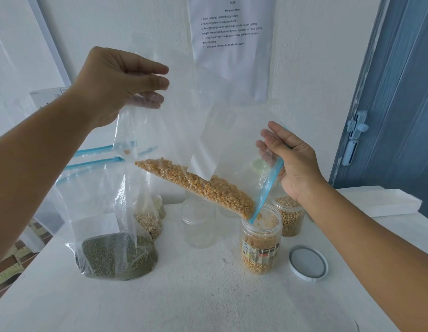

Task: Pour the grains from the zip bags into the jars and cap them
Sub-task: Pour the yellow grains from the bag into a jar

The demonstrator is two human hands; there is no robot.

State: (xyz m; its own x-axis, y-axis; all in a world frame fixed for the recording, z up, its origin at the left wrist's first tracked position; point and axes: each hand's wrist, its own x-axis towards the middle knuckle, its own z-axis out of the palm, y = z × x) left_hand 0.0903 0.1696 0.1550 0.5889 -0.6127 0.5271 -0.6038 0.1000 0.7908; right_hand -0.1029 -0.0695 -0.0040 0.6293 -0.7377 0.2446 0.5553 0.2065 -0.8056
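- A person at a white table (208, 295) tips a clear zip bag (208, 130) of yellow corn kernels (196, 183) over an open jar (261, 238).
- The left hand (117, 85) is raised high and pinches the bag's bottom corner, fingers curled round the plastic. Lifting that end, by my reading, lets the kernels slide down toward the mouth.
- The right hand (292, 161), lower and beside the jar, grips the bag's blue zip edge (268, 190), likely to steer the opening.
- The bag's long axis slants from upper left to lower right, and its open corner points down into the jar's mouth.
- The kernels lie in a sloping band along the bag's lower edge. The jar looks over half full, with kernels blurred at its rim.
- The jar's white lid (308, 262) lies flat on the table just right of it, so capping is not yet done.
- Behind it stands a second jar of pale grains (292, 216), and to the left an empty clear jar (198, 221).
- At the left stand a zip bag of green grains (117, 257) and, behind it, a bag of pale grains (148, 224).
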